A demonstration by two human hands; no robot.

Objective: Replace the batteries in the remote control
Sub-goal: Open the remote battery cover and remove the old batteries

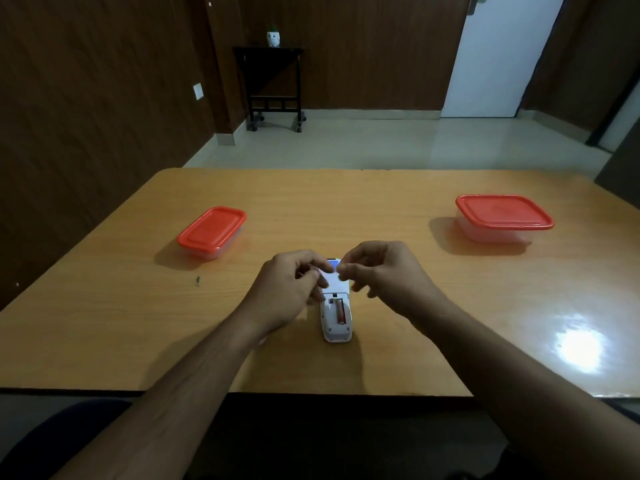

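Observation:
A white remote control (336, 332) lies face down on the wooden table (311, 209), lengthwise away from me. Its battery compartment is open, and one red-orange battery (341, 312) sits in the right slot. The left slot looks empty. Over the remote's far half, a white piece with a blue patch (333, 277) is pinched from both sides; it looks like the battery cover. My left hand (289, 289) holds its left edge with thumb and fingers. My right hand (384, 271) pinches its right edge with the fingertips. The hands hide the remote's far end.
A small clear box with an orange lid (212, 232) stands at the left of the table. A larger lidded one (504, 216) stands at the far right. A dark speck (197, 279) lies near the left box. The table's near edge is just below the remote.

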